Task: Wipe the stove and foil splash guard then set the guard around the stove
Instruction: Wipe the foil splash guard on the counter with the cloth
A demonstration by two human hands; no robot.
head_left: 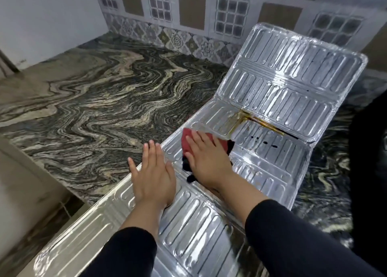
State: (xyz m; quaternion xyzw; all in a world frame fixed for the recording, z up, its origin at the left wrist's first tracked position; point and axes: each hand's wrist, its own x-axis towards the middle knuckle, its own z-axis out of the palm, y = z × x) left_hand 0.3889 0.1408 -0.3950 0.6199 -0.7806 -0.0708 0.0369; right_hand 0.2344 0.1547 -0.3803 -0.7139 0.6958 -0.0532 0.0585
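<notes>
We laid the foil splash guard (240, 151) flat across the marbled table (94, 109), its far panel folded up toward the tiled wall (188, 14) at one o'clock. Our right hand (207, 161) pressed a red and black cloth (189, 142) onto the middle panel, fingers (196, 142) spread flat over it rather than curled around it. Our left hand (152, 176) lay open, palm down, on the guard's left edge at eleven o'clock from the sleeve, pinning the sheet.

Yellow-brown grease (247, 119) sat along the fold at one o'clock from the cloth, with dark specks (265, 143) just beside it. The stove was not in view.

We judged the embossed foil light, thin and easily creased, slick where greasy, and likely to skate on polished stone. It seemed best lifted by the rolled rims with both hands, near the folds, never by one corner.
</notes>
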